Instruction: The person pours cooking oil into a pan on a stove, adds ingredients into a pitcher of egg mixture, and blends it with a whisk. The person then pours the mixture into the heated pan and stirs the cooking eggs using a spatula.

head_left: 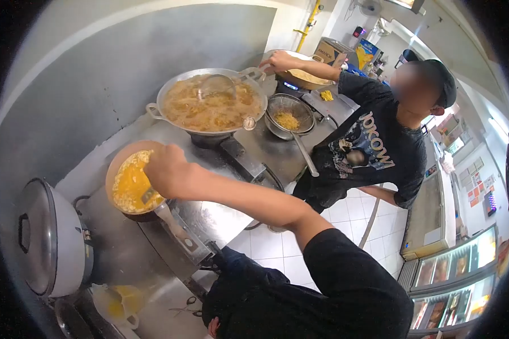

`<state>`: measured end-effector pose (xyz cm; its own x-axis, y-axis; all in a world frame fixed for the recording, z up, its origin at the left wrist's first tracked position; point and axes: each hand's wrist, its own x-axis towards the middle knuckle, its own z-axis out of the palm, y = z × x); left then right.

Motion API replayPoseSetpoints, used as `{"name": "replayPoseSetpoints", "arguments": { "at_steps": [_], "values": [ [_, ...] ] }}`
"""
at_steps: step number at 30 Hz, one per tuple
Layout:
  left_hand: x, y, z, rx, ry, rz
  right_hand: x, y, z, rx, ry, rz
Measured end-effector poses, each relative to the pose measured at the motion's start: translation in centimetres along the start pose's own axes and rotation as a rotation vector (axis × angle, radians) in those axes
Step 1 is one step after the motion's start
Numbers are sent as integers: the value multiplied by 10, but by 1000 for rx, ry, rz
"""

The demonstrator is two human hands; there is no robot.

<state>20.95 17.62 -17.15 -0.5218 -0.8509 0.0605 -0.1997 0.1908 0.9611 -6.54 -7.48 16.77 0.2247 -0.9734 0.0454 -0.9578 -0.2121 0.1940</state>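
My right hand (168, 172) reaches over a frying pan (112, 164) on a stove. Its fingers are closed round a tool, mostly hidden by the hand; a flat metal end like a spatula (149, 196) shows below, touching the food. Yellow egg (133, 174) with paler, curdled edges fills the pan. The pan's handle (178, 229) points toward me, and no hand is on it. At the bottom edge, a small patch of skin by my dark shirt looks like part of my left hand (214, 326); its fingers cannot be made out.
A wide pan of bubbling oil (209, 107) stands beyond the egg pan. A co-worker (373, 135) stands right of it, one hand at its far handle. A strainer (288, 116) holds fried bits. Left are a lidded cooker (68, 240) and a jug (116, 305).
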Motion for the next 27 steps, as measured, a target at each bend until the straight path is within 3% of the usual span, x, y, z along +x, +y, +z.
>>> {"name": "replayPoseSetpoints", "arguments": {
  "at_steps": [5,12,20,22,24,26,27],
  "values": [
    [-3,-3,2,0,2,21,-2,-22,70,11,-247,-56],
    [-7,-8,-1,17,19,25,50,-57,116,84,-239,61],
    [-26,-13,-3,44,55,73,104,-55,131,-19,18,110],
    [-29,-14,-6,74,79,114,106,-38,113,227,-47,207],
    [-28,-15,-17,140,122,179,92,-25,97,177,16,148],
    [-17,-20,-39,290,210,349,78,-20,85,40,241,113],
    [-9,-36,-57,434,299,527,73,-16,76,34,257,108]
  ]
}}
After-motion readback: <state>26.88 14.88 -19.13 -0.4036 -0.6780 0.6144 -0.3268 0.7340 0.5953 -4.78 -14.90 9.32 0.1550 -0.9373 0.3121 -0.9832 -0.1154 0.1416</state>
